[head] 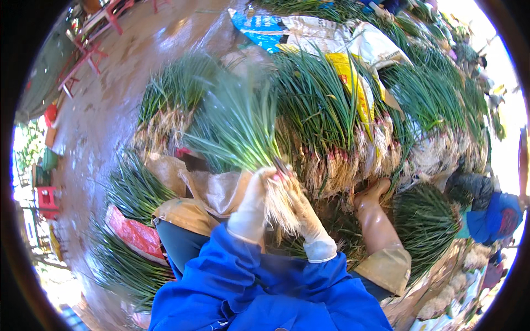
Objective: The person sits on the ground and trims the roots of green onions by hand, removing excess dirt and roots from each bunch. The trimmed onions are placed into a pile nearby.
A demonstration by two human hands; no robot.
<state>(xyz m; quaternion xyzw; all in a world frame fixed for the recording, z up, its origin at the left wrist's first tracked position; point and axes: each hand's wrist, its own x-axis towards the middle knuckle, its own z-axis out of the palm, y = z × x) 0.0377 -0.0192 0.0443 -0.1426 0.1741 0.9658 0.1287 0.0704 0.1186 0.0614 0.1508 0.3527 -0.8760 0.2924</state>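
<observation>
A bunch of spring onions (244, 140) is held up before me, its green leaves fanned away and slightly blurred. Pale roots (278, 207) hang from its base towards me. My left hand (253, 200), in a whitish glove, is closed around the left side of the stems just above the roots. From the right, my gloved right hand (308, 213) holds the base of the same bunch, its fingers partly hidden behind the roots. A short dark strip (281, 166) shows at the stems near the right fingertips; I cannot tell what it is.
Rows of spring onions (319, 107) lie ahead, partly under printed sacks (314, 33). More piles lie left (136, 186) and right (426, 227) of my legs. A woven sack (215, 190) lies by my left knee. Wet floor (112, 95) stretches left; a person in blue (495, 217) is at right.
</observation>
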